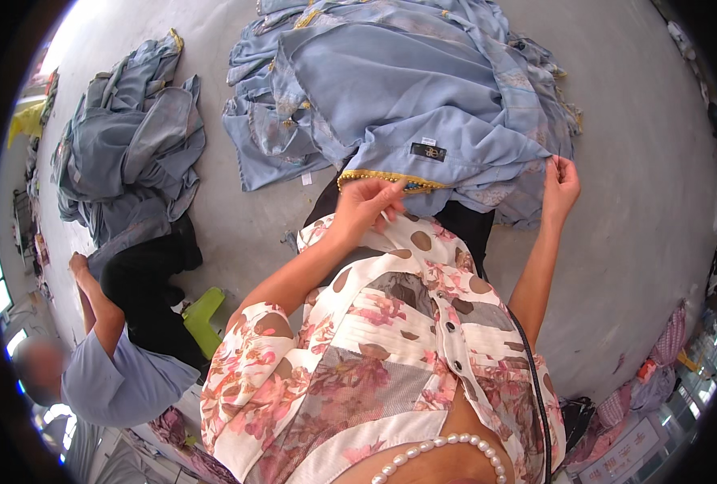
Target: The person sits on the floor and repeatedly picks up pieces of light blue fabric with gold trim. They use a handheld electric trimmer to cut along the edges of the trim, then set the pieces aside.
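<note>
A light blue garment [407, 81] with a dark label and a small white tag lies over my lap, spreading away from me on the heap. Yellow beaded trim [386, 177] runs along its near edge. My left hand [366, 203] is closed at that trimmed edge, its fingertips curled together on the cloth. Off to the right, my right hand [562, 189] pinches the garment's edge, pulling the cloth out taut. A thin dark tip shows above those fingers, too small to name.
More blue garments [261, 141] with patterned edges are heaped under and around this one on the grey floor [633, 161]. At the left, a co-worker [124, 371] sits by another heap of blue garments [128, 137]. A green plastic stool [205, 319] stands beside them. Pink bundles [669, 335] lie at far right.
</note>
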A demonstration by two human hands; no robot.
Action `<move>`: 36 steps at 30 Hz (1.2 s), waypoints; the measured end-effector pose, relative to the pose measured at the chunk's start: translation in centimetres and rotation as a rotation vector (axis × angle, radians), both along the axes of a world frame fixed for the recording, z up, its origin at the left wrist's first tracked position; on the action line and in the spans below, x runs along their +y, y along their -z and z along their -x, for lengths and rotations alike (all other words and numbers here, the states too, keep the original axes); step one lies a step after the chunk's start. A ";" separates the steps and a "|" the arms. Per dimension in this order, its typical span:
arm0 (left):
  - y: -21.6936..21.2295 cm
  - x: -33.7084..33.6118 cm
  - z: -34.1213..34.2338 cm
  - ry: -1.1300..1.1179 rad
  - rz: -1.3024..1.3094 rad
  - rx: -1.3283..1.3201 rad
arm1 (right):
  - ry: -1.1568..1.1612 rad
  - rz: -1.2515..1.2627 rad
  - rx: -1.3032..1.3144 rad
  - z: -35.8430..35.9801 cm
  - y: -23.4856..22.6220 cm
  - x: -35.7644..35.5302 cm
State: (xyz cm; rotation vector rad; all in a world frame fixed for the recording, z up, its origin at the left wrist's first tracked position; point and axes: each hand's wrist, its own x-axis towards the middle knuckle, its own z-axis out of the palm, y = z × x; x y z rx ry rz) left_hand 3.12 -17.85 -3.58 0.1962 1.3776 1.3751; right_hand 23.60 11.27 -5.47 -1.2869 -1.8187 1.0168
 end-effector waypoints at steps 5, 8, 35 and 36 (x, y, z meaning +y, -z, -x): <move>1.6 0.9 -0.8 -0.160 0.023 -0.542 | -0.012 0.002 -0.004 0.3 0.1 -0.2; 2.8 1.7 -0.5 -0.208 -0.004 -0.552 | -0.053 -0.049 0.007 0.2 0.2 -0.3; 0.8 4.5 0.0 -0.381 -0.073 -0.054 | -0.701 -0.489 -0.341 12.2 -5.5 -11.5; 0.8 4.5 0.0 -0.383 -0.077 -0.049 | -0.703 -0.514 -0.353 12.2 -5.4 -11.5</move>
